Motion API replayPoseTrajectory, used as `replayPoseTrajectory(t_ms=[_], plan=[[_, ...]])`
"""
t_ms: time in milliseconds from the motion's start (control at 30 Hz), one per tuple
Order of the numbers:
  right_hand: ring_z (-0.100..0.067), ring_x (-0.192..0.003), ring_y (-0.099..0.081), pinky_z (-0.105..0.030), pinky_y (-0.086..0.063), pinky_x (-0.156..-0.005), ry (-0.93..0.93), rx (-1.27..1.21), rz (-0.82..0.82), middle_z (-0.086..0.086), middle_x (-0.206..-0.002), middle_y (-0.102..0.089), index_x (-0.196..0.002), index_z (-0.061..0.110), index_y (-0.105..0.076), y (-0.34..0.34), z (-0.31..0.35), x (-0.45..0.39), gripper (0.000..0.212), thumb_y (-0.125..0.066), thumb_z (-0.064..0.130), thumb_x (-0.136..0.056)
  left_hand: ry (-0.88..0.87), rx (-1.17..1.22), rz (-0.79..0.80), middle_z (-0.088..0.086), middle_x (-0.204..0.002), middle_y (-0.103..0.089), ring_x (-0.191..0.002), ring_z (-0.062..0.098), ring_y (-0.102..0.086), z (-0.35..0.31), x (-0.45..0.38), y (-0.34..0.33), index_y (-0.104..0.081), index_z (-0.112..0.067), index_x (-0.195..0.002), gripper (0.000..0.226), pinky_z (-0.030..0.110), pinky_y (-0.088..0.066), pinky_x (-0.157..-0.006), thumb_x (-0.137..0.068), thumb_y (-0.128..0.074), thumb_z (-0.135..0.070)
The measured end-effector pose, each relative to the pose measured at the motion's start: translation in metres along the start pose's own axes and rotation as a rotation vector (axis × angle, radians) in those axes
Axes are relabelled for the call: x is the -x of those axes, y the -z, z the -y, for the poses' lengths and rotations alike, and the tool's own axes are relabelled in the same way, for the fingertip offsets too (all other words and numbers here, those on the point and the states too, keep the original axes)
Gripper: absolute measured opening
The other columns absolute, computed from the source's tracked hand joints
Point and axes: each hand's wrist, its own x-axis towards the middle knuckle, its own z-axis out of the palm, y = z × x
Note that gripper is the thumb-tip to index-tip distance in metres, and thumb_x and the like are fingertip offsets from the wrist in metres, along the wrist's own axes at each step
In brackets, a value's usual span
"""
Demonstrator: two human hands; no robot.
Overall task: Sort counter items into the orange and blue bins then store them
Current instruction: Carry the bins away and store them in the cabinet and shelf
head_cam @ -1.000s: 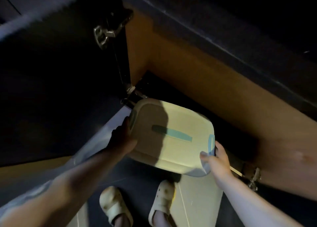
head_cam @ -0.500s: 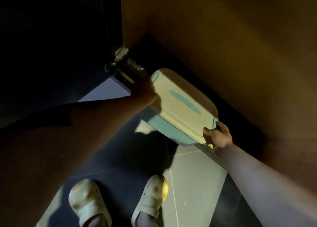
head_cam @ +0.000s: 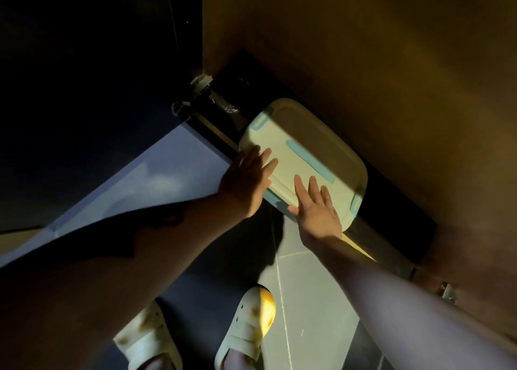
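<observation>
The blue bin [head_cam: 313, 145], topped by a cream lid with a blue handle strip and blue corner clips, sits on the dark bottom shelf of a low cabinet [head_cam: 391, 218], partly inside the opening. My left hand [head_cam: 246, 179] lies flat with straight fingers against the lid's near left edge. My right hand [head_cam: 316, 207] presses flat on the lid's near right part, fingers spread. The bin's contents are hidden under the lid. The orange bin is not in view.
The brown cabinet wall [head_cam: 363, 61] rises behind and right of the bin. An open dark door [head_cam: 84, 89] with a hinge [head_cam: 200, 82] stands at left. Below are grey floor tiles [head_cam: 307, 299] and my two cream clogs [head_cam: 246, 327].
The bin has gone from being gripped at both ends in the air to resting on the cabinet's bottom shelf. Both hands have let go of its ends and now lie flat on the lid.
</observation>
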Motion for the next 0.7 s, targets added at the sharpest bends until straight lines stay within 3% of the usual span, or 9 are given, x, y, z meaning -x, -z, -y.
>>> replayPoseTrajectory(t_ms=[233,367,467,567,700], plan=[[-0.03,-0.148,0.006,-0.049,-0.021,-0.115,-0.08,0.071,-0.071,0.003,-0.161,0.01,-0.149,0.042,0.011,0.015,0.01,-0.045,0.08,-0.047,0.022,-0.098,0.028,-0.118,0.095,0.006,-0.161,0.0,-0.147,0.027,0.001,0.004,-0.042,0.018,-0.008,-0.02,-0.152,0.059,0.043,-0.011,-0.119,-0.101,-0.037,-0.027],[-0.033,-0.147,-0.007,-0.051,-0.034,-0.108,-0.182,0.055,0.025,0.0,-0.161,-0.002,-0.15,0.042,0.003,0.033,0.019,-0.069,0.088,-0.051,0.004,-0.092,0.041,-0.155,0.186,0.008,-0.16,-0.001,-0.147,0.029,0.001,0.012,-0.043,0.017,-0.009,-0.019,-0.152,0.06,0.045,-0.009,-0.119,-0.1,-0.038,-0.029],[-0.035,-0.145,-0.013,-0.047,-0.03,-0.112,-0.159,-0.027,0.112,-0.004,-0.161,-0.002,-0.151,0.033,-0.005,0.043,0.024,-0.072,0.074,-0.05,0.017,-0.095,0.055,-0.117,0.21,0.008,-0.16,-0.001,-0.147,0.029,0.002,0.014,-0.033,0.017,-0.007,-0.018,-0.151,0.061,0.046,-0.007,-0.119,-0.099,-0.037,-0.028],[-0.033,-0.141,-0.027,-0.04,-0.032,-0.111,-0.153,-0.19,0.102,-0.004,-0.158,-0.011,-0.15,0.033,-0.014,0.035,0.029,-0.033,0.074,-0.055,0.016,-0.091,0.048,-0.057,0.19,0.008,-0.16,-0.004,-0.147,0.028,-0.001,0.002,-0.003,0.021,-0.01,-0.017,-0.151,0.061,0.046,-0.01,-0.119,-0.098,-0.038,-0.028],[-0.027,-0.145,-0.02,-0.038,-0.03,-0.113,-0.205,-0.289,0.203,0.003,-0.162,0.003,-0.151,0.04,-0.007,0.021,0.025,0.062,0.079,-0.056,0.026,-0.092,0.085,0.055,0.25,0.001,-0.161,-0.005,-0.147,0.021,-0.003,-0.037,0.063,0.051,-0.018,-0.023,-0.151,0.057,0.039,-0.008,-0.119,-0.098,-0.038,-0.026]])
